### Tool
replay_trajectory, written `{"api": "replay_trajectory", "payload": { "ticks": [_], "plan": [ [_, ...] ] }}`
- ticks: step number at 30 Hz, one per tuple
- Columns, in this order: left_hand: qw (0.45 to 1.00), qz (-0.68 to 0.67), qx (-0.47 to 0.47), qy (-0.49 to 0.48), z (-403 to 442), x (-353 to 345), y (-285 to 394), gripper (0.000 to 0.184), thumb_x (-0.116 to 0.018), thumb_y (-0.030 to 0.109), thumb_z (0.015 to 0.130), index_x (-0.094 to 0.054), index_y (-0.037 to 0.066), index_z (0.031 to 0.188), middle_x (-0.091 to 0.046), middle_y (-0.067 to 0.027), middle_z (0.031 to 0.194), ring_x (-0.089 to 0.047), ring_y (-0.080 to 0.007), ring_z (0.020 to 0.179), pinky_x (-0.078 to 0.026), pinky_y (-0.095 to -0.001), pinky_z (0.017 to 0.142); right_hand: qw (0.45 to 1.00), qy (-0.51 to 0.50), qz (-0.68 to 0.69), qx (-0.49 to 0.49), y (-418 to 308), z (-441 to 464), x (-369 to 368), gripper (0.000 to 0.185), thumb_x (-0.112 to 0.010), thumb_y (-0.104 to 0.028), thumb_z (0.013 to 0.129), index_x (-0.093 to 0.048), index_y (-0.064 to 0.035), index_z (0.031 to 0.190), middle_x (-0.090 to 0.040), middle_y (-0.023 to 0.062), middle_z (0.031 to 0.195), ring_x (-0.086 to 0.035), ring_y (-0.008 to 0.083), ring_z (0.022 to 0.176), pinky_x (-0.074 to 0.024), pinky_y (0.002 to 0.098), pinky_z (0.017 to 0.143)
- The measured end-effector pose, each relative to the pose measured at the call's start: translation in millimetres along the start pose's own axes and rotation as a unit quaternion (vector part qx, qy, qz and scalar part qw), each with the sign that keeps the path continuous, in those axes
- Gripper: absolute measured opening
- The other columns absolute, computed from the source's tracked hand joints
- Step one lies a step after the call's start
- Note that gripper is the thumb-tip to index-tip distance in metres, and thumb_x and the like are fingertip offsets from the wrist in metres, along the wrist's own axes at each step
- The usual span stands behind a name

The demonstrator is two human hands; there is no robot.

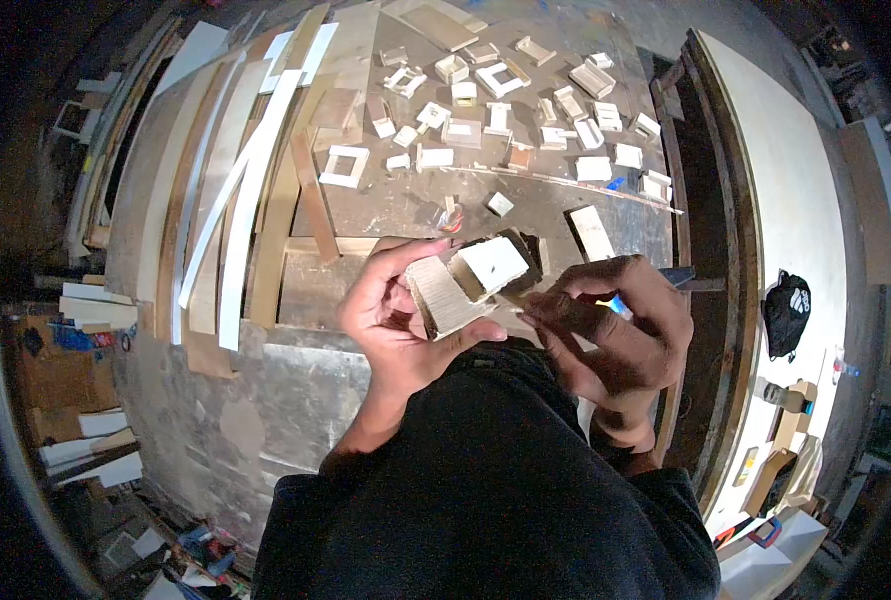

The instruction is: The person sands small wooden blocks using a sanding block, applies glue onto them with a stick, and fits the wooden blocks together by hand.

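Observation:
My left hand (391,300) is wrapped round a small wooden piece (441,295) with a ribbed face, its thumb along the lower edge. A white-faced block (496,265) shows at the piece's right side. Close by on the right, my right hand (616,325) has its fingers pinched at the piece's lower right edge; what lies between the fingertips is too small to name. Just beyond my hands, a small wooden block (500,204) and a flat pale block (591,233) lie on the worktable (356,215).
Many small wooden parts (504,78) are spread over the table's far side. Long boards and strips (256,200) lie at the left. A thin stick (566,182) crosses the middle. On the right, a pale bench (781,180) holds a black bag (788,315) and a bottle (786,397).

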State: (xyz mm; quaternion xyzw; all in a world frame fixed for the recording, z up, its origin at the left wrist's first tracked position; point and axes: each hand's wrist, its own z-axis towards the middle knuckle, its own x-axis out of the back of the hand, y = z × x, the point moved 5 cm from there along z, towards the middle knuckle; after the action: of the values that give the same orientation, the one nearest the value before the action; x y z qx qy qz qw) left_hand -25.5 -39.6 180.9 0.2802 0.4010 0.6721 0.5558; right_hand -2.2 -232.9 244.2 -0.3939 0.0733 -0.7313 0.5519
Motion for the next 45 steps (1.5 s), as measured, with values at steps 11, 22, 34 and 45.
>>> {"api": "replay_trajectory", "payload": {
  "ticks": [11,22,34,45],
  "plan": [
    [1.0,-0.009,-0.009,-0.011,0,1,2,0.073,-0.095,0.01,0.059,-0.056,-0.008,0.118,-0.06,-0.0127,0.108,-0.064,-0.0195,0.101,-0.055,-0.0309,0.087,1.0,-0.007,0.0,0.024,-10,2,-1,0.023,-0.082,-0.015,0.058,-0.074,-0.012,0.08,-0.067,0.0023,0.086,-0.061,0.017,0.066,-0.0413,0.0296,0.057],
    [1.0,-0.017,0.005,0.021,-6,10,2,0.073,-0.096,0.015,0.058,-0.057,-0.008,0.116,-0.062,-0.0115,0.108,-0.065,-0.0181,0.098,-0.055,-0.0303,0.086,1.0,-0.005,0.0,-0.014,-7,2,0,0.023,-0.08,-0.013,0.053,-0.076,-0.0038,0.074,-0.064,0.0066,0.082,-0.065,0.0176,0.072,-0.0503,0.0279,0.065],
    [0.999,-0.004,0.012,0.033,-11,10,2,0.077,-0.097,0.016,0.054,-0.057,-0.008,0.115,-0.063,-0.0116,0.106,-0.065,-0.0175,0.099,-0.056,-0.0305,0.086,0.998,0.031,0.037,-0.04,0,-8,5,0.02,-0.081,-0.016,0.061,-0.071,-0.0089,0.077,-0.067,0.0054,0.088,-0.062,0.0206,0.068,-0.0448,0.0305,0.06],
    [1.0,0.002,0.004,0.024,-5,6,5,0.075,-0.097,0.019,0.056,-0.058,-0.008,0.115,-0.063,-0.0118,0.106,-0.065,-0.0189,0.099,-0.055,-0.0306,0.085,0.998,0.003,-0.013,-0.066,4,-6,9,0.022,-0.081,-0.016,0.06,-0.073,-0.007,0.078,-0.067,0.0073,0.089,-0.065,0.0228,0.073,-0.0481,0.0316,0.063]
  ]
}}
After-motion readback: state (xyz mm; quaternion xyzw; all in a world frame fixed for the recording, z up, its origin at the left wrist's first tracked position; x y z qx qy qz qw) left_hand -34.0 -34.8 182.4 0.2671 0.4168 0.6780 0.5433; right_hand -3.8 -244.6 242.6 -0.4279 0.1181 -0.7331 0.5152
